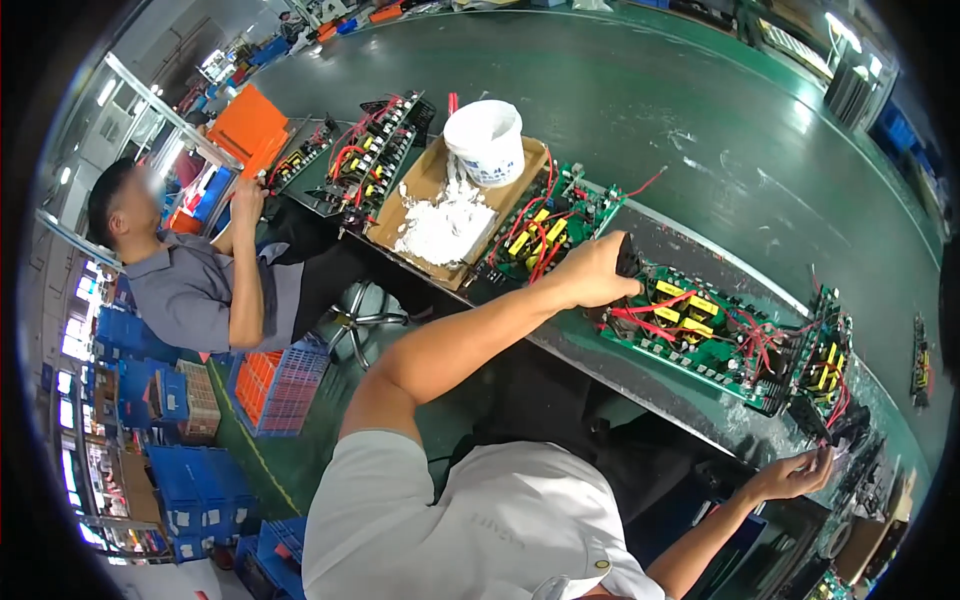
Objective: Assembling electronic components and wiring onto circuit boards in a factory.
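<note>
White bucket [484, 143], blue lettering [492, 166]; hands [595, 272] near green circuit boards [690, 330].

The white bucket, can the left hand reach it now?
Probably yes: a low circuit board lies between the left hand and the bucket, but the way above looks free; the hand seems to grip a dark part.

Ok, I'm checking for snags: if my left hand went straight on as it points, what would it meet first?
Your left hand would likely meet the small black upright part immediately beside it; depth is unclear.
</note>
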Motion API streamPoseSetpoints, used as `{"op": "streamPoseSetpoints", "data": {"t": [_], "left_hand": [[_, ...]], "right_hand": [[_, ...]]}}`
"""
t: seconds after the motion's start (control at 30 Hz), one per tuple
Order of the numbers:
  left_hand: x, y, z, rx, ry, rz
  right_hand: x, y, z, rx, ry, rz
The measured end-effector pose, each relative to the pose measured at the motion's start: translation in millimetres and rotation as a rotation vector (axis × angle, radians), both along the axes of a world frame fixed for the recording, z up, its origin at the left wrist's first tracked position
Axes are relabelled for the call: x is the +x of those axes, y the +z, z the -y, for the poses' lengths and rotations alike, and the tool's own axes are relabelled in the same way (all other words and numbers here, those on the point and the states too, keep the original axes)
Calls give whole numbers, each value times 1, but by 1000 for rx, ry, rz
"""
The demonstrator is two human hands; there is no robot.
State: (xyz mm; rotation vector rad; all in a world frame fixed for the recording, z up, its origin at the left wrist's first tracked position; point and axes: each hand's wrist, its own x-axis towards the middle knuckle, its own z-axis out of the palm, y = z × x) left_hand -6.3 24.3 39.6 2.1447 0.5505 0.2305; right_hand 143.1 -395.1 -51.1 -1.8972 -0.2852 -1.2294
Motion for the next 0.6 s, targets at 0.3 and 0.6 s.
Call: {"op": "streamPoseSetpoints", "data": {"t": [0.3,0.6], "left_hand": [[-47,135,-181,-174,322,293],[-262,116,-464,-40,1096,538]], "right_hand": [[1,-2,-20,-235,-19,-6],[2,-18,-23,-178,-91,-252]]}}
